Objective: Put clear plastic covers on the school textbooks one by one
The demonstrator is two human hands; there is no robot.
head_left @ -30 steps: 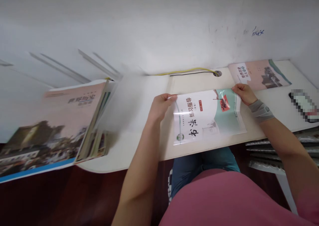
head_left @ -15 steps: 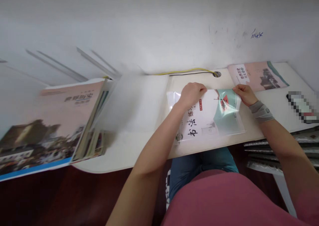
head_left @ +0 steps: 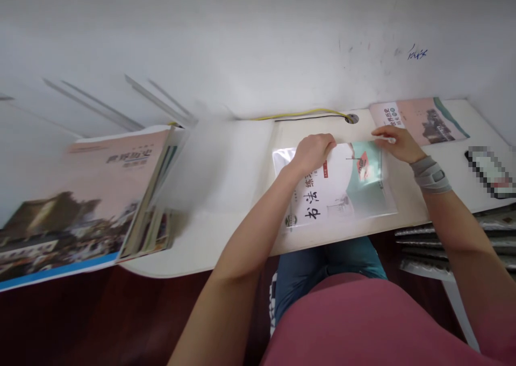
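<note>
A calligraphy practice book [head_left: 338, 199], white and green with black characters, lies sideways on the desk before me inside a clear plastic cover [head_left: 385, 207]. My left hand [head_left: 315, 152] is closed, pinching the far edge of the covered book near its middle. Just beyond the book's far right corner is my right hand [head_left: 397, 144], its thumb and forefinger parted and nothing visible between them. A grey band [head_left: 432, 175] wraps the right wrist. Whether the right fingers still touch the plastic I cannot tell.
A stack of books with a pink history book [head_left: 100, 183] on top stands left. Another pink book [head_left: 423, 120] lies back right, near a phone [head_left: 489, 170]. Behind, a yellow cable [head_left: 306, 112] enters a desk hole [head_left: 352, 119]. Silvery padded sheets [head_left: 427, 242] are below right.
My right hand has let go of the book's far right corner, its fingers parting and lifting slightly away. The left hand keeps its pinch, and the covered book lies flatter.
</note>
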